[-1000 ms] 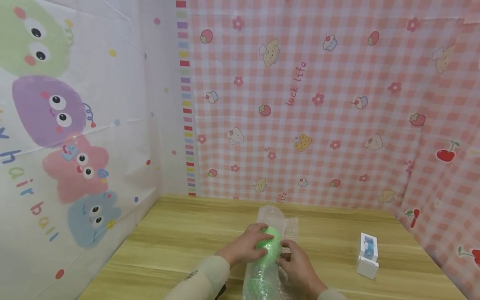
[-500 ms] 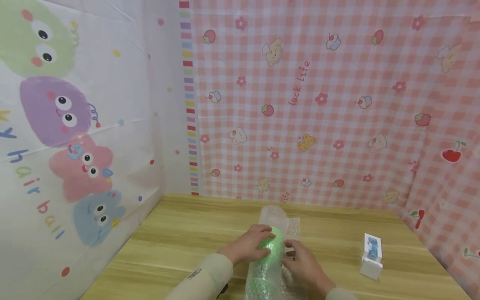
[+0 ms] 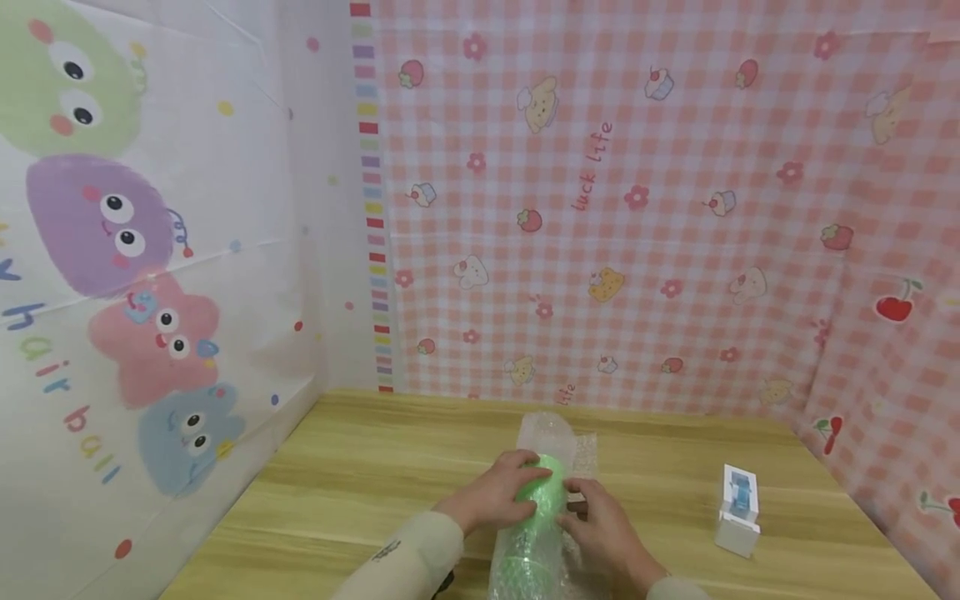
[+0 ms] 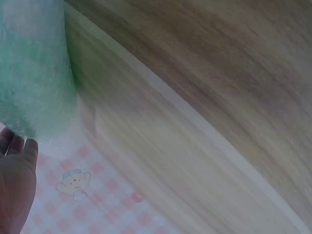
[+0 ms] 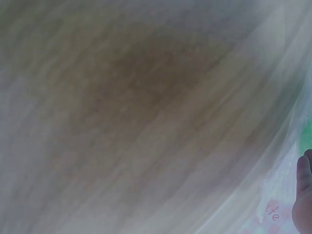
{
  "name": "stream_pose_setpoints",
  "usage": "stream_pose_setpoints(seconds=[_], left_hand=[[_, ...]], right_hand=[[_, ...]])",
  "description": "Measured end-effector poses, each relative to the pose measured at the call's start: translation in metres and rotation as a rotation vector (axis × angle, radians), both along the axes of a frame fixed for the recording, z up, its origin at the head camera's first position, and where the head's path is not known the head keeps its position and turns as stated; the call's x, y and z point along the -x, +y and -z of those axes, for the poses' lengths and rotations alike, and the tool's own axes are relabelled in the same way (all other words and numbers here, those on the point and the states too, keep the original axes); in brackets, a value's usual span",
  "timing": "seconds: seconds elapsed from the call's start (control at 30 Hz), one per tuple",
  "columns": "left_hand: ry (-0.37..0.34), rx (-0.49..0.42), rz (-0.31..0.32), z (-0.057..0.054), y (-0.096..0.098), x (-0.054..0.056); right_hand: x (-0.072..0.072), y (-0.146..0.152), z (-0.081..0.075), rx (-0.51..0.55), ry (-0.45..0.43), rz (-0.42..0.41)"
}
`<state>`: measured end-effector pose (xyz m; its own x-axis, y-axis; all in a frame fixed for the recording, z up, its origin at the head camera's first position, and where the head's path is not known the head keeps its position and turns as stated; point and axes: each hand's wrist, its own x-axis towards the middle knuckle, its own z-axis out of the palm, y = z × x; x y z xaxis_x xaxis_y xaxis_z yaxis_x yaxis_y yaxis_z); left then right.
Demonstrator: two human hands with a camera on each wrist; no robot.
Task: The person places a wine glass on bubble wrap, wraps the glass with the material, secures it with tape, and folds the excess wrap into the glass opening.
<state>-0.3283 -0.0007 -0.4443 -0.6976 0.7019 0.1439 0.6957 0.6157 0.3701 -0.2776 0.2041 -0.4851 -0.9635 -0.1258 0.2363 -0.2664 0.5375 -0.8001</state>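
Observation:
A bright green cylinder (image 3: 527, 542) lies lengthwise near the front of the table, wrapped in clear bubble wrap (image 3: 545, 429). The wrap sticks out past its far end, and a loose flap (image 3: 585, 454) spreads to the right. From the left, my left hand (image 3: 491, 493) holds the wrapped cylinder, fingers curved over its top. On the other side my right hand (image 3: 606, 532) grips the wrap along its right edge between thumb and fingers. In the left wrist view, fingertips (image 4: 30, 146) touch the wrapped green cylinder (image 4: 36, 68). The right wrist view catches only part of the right hand (image 5: 303, 195).
To the right on the wood-grain table (image 3: 375, 467) stands a small white block with a blue piece (image 3: 740, 493) in its top, perhaps a tape dispenser. A pink checked cloth (image 3: 622, 233) hangs behind the table, and a white cartoon-printed sheet (image 3: 255, 192) hangs on the left.
Both hands stay at the wrapped cylinder. The right thumb and fingers shift slightly along the wrap's edge. The whole view sways right, then back left.

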Motion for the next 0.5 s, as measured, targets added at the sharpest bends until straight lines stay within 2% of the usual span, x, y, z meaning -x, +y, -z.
stream_pose_setpoints(seconds=[0.17, 0.5], left_hand=[[-0.027, -0.037, -0.009, -0.0009, -0.0019, 0.0009], [0.005, -0.021, 0.015, 0.0033, 0.0013, -0.0004]], right_hand=[[-0.0007, 0.0004, 0.0009, 0.035, -0.013, -0.005], [-0.0045, 0.0006, 0.0051, 0.066, -0.02, 0.012]])
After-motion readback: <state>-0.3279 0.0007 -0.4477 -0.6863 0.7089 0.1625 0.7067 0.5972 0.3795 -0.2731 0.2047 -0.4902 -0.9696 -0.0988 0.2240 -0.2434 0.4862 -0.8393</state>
